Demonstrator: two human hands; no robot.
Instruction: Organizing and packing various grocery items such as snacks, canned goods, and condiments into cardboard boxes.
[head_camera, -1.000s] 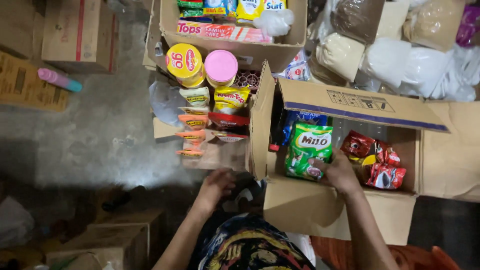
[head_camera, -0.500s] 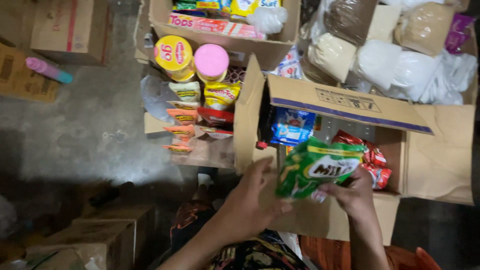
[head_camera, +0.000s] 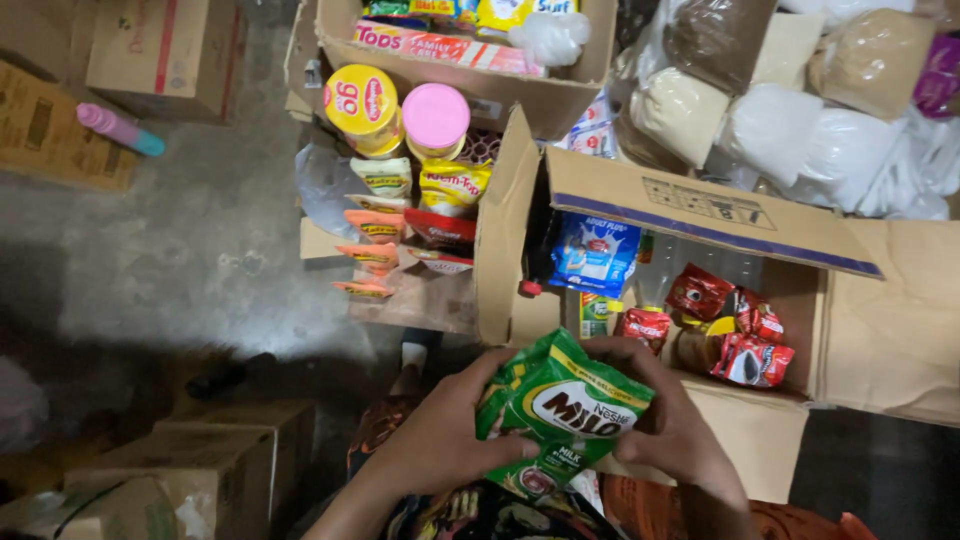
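Left hand: the left hand grips the green pouch from the left, thumb across its front, fingers closed on it.
Right hand: the right hand clasps the same pouch from the right, fingers curled over its top edge.
Green pouch: glossy, crinkled foil, soft and flat, held between both hands just in front of the open box's near wall.
Open cardboard box: the open cardboard box sits just beyond the hands, flaps up; inside lie red sachets, a blue packet and a clear bottle, partly hidden.
Tray of sachets: beyond the left hand, a flat cardboard tray holds small yellow, orange and red packets in rows.
Round tubs: farther out, a yellow-lidded tub and a pink-lidded tub stand side by side, smooth plastic.
Far box: the far carton holds more packets.
Bags: beyond the right hand, knotted plastic bags, white, tan and brown, are piled together.
Floor: bare grey concrete left of the hands, with brown cartons around it.
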